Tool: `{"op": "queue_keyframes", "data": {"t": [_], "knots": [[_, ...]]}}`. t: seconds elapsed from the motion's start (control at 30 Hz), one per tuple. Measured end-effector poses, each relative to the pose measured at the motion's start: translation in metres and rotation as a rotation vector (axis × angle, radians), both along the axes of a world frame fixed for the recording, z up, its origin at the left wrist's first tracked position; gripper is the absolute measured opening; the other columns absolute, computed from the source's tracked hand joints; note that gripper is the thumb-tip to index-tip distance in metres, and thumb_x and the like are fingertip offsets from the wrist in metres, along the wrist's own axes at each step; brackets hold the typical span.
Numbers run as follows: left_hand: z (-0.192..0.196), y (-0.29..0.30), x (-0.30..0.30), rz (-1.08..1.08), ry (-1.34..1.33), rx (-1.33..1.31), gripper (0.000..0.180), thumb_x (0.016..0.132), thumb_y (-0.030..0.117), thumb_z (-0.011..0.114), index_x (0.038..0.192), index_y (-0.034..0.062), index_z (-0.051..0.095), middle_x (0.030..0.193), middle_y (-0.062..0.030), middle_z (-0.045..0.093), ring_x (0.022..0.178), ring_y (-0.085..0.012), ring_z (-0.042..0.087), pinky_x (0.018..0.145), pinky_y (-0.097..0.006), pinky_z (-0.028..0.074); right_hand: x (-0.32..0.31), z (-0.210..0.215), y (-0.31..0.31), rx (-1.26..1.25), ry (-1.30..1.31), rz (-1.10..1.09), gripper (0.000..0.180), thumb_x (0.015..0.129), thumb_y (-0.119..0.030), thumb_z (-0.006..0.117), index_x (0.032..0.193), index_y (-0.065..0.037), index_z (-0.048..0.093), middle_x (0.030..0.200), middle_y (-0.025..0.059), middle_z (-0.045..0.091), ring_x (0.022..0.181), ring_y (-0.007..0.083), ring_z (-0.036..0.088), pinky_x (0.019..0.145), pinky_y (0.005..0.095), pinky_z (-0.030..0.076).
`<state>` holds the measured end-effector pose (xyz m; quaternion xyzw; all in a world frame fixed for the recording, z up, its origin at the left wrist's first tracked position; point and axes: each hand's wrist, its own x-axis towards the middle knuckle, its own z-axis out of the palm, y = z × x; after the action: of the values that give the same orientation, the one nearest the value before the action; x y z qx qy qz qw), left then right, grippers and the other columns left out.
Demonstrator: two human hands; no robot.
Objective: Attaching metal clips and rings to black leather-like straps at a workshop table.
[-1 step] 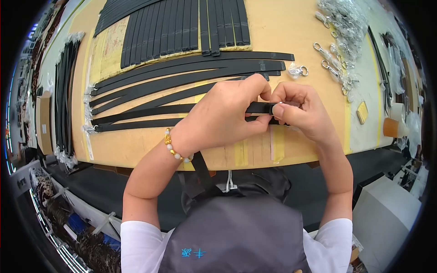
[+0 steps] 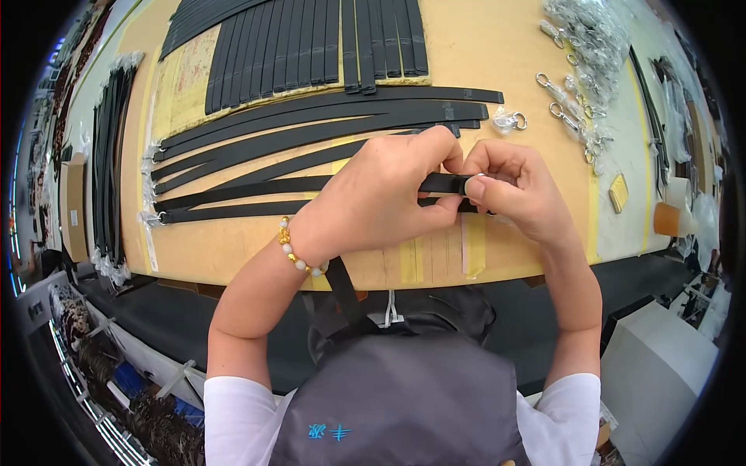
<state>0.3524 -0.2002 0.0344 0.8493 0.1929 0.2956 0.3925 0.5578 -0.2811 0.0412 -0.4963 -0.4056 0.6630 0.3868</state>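
At the far left of the frame a brown cardboard box [image 2: 74,206] stands beside a bundle of black straps [image 2: 110,163] with clear plastic at both ends. A yellow board [image 2: 183,78] lies at the upper left of the tan table [image 2: 482,46] – a row of black straps [image 2: 272,58] is laid side by side across it. Below, loose straps [image 2: 311,128] fan out from metal ends at centre left.

The left hand [image 2: 385,190], with a bead bracelet [image 2: 288,250] at its wrist, spans the centre. Its forefinger arches above the black strap [image 2: 441,183] and its thumb reaches below, the two parted with the strap showing between; I cannot tell whether the hidden fingers grip it. The strap's right end lies just right of centre, where the right hand [image 2: 517,190] pinches it closely between thumb and bent forefinger.

Above the right hand, a metal clip [image 2: 510,121] lies partly in clear plastic. More plastic-wrapped clips [image 2: 587,46] are heaped at the upper right – some spill down toward a small yellow block [image 2: 618,193]. A brown roll [image 2: 667,219] sits at the far right.
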Motion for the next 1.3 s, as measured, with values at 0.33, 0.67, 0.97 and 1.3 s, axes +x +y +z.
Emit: {"op": "queue_keyframes", "data": {"t": [0.33,0.67,0.97,1.3], "knots": [[-0.0029,0.0026,-0.0030,-0.029,0.035,-0.068,0.025,0.071,0.004,0.077,0.090,0.0032,0.061,0.078,-0.0065,0.067,0.069,-0.0166,0.069,0.063,-0.027,0.055,0.0020,0.0036,-0.0002,-0.029,0.069,0.035,0.018,0.094,-0.017,0.074,0.094,-0.002,0.065,0.083,-0.0064,0.059,0.074,-0.0005,0.050,0.063,0.0184,0.039],[-0.0039,0.0013,-0.0015,-0.028,0.027,-0.029,0.023,0.070,0.003,0.076,0.087,0.0030,0.061,0.074,-0.0062,0.065,0.064,-0.0168,0.067,0.055,-0.027,0.051,0.0024,0.0038,0.0003,-0.014,0.053,0.049,0.018,0.094,-0.016,0.075,0.089,-0.003,0.064,0.079,-0.0061,0.061,0.070,-0.0011,0.050,0.060,0.0180,0.038],[-0.0046,-0.0008,-0.0013,-0.033,0.027,-0.038,0.023,0.070,0.001,0.076,0.087,0.0023,0.060,0.074,-0.0079,0.065,0.065,-0.0199,0.069,0.056,-0.028,0.053,0.0022,0.0015,0.0001,-0.013,0.022,0.051,0.018,0.093,-0.016,0.076,0.086,-0.004,0.063,0.079,-0.0069,0.060,0.070,-0.0013,0.050,0.060,0.0175,0.038],[-0.0060,-0.0014,-0.0021,-0.057,0.044,-0.030,0.024,0.072,-0.002,0.074,0.090,0.0013,0.060,0.079,-0.0092,0.067,0.074,-0.0232,0.071,0.064,-0.031,0.057,-0.0016,-0.0038,-0.0005,0.026,-0.009,0.033,0.016,0.093,-0.013,0.074,0.087,-0.003,0.063,0.079,-0.0075,0.057,0.070,-0.0012,0.048,0.059,0.0185,0.036]]}}
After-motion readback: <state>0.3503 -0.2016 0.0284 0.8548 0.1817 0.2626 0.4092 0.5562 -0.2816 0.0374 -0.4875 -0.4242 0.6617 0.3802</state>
